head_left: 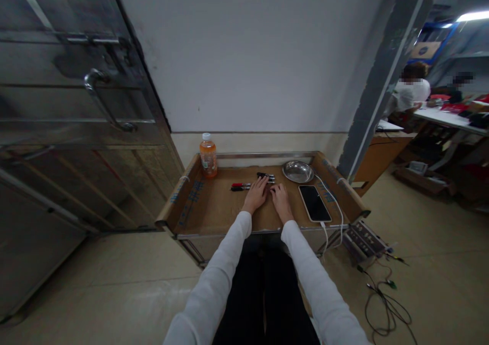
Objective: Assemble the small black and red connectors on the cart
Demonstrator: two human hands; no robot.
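Note:
On the brown cardboard-lined tray top lie several pens. A red pen [237, 184] and a black pen [240, 188] lie side by side left of my left hand [257, 194], their right ends reaching toward its fingers. That hand rests with fingers stretched forward and laid flat over the pens' area. Another black pen [265, 175] lies just beyond its fingertips. My right hand [281, 200] is close beside it, fingers curled together near the pens' right ends. A small dark bit shows at its fingertips, but I cannot make out what it is.
An orange drink bottle [208, 157] stands at the tray's back left. A round metal dish [298, 171] and a phone [315, 203] with a white cable [336, 202] lie on the right. Raised cardboard sides edge the tray. Cables [387, 304] lie on the floor; people sit far right.

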